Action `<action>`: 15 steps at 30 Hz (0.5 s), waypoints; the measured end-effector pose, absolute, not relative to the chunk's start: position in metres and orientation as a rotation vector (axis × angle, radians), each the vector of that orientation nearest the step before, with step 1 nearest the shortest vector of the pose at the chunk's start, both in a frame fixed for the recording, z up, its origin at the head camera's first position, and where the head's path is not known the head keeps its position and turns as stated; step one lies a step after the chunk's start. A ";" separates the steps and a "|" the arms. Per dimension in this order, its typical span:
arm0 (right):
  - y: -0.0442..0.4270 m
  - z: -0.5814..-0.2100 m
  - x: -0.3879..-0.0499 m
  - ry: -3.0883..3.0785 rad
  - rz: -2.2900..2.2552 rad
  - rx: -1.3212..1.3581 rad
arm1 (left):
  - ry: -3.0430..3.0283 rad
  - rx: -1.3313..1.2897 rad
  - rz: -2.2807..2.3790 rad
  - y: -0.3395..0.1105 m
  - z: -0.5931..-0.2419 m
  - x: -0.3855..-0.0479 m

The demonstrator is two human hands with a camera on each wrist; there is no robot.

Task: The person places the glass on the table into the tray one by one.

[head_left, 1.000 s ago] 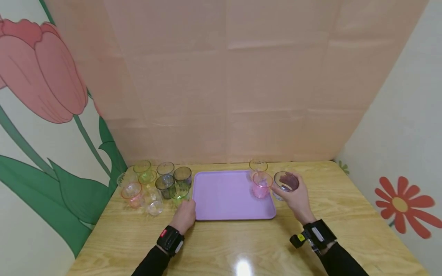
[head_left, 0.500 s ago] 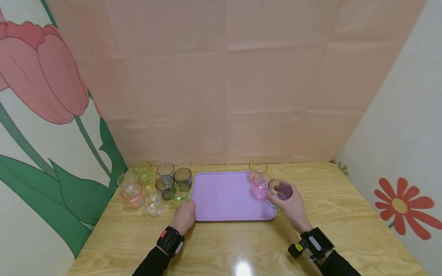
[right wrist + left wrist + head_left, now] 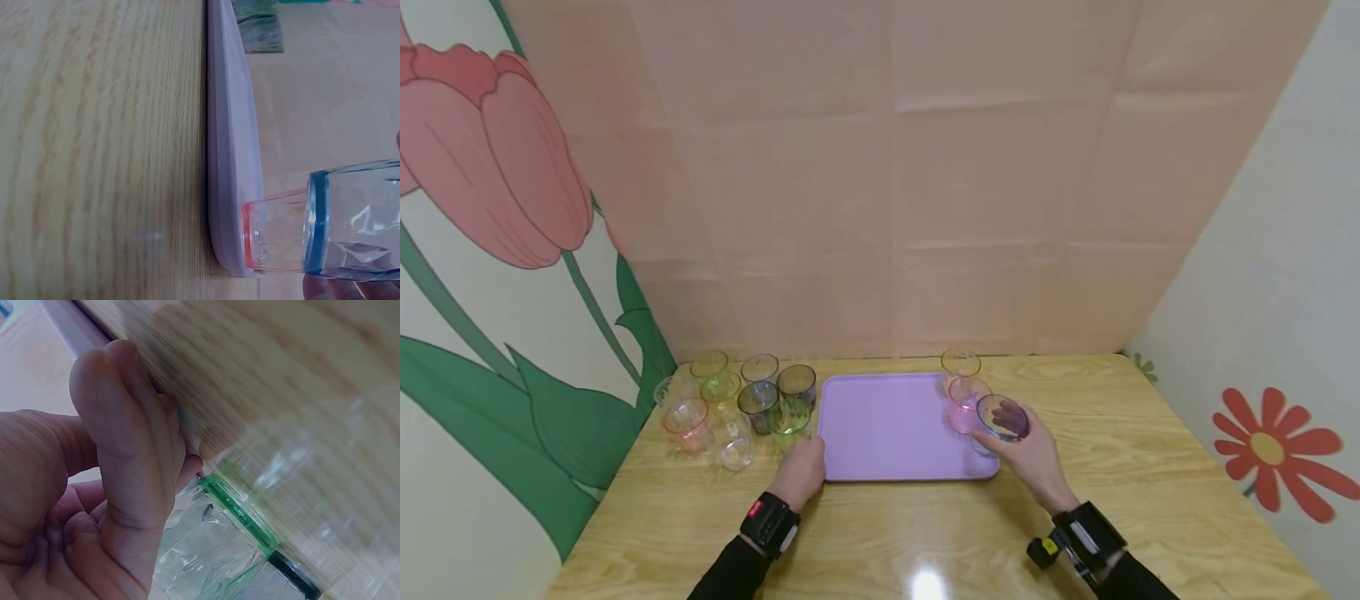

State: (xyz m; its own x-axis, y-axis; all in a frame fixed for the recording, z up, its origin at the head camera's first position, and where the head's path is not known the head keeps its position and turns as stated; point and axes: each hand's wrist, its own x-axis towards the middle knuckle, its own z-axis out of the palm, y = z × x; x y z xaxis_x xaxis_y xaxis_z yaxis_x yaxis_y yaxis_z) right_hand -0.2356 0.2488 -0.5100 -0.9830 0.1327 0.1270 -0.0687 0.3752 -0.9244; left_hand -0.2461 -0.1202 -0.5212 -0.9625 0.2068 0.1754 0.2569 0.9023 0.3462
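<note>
My left hand [image 3: 801, 468] grips the near left corner of a lilac tray [image 3: 887, 429], its fingers bent at the rim in the left wrist view. Just beyond those fingers stands a green glass [image 3: 791, 417] on the table. My right hand [image 3: 1036, 458] holds a blue-tinted drinking glass [image 3: 1003, 419] upright over the tray's near right corner. In the right wrist view the blue base [image 3: 317, 225] hangs clear of the tray. Behind it a pink glass [image 3: 964, 408] stands on the tray, and an amber-rimmed glass [image 3: 960, 362] stands farther back.
Left of the tray, several tinted glasses crowd together, among them a smoky glass [image 3: 758, 404], a peach glass [image 3: 687, 423] and a clear glass [image 3: 734, 442]. A wooden table [image 3: 880, 533] carries everything. A beige sheet [image 3: 887, 208] hangs behind it.
My right hand has brought the blue-tinted glass left and nearer, from beside the tray's right edge to over its near right corner. The left hand and tray have stayed put.
</note>
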 end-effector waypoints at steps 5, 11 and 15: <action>0.249 -0.508 -0.231 -2.532 1.577 -0.096 | -2.942 -0.345 -0.554 -0.120 -0.522 -0.248; 0.248 -0.509 -0.229 -2.627 1.453 -0.122 | -2.955 -0.334 -0.550 -0.119 -0.520 -0.247; 0.248 -0.511 -0.229 -2.650 1.447 -0.114 | -2.932 -0.354 -0.562 -0.120 -0.522 -0.246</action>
State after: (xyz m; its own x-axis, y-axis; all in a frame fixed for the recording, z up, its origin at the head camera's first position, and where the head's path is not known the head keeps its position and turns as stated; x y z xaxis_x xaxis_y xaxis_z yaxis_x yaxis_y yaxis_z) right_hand -0.2293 0.2475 -0.5111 -0.9900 0.1230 0.0689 0.0086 0.5400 -0.8416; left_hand -0.2462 -0.1199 -0.5218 -0.9632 0.2038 0.1752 0.2541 0.9028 0.3469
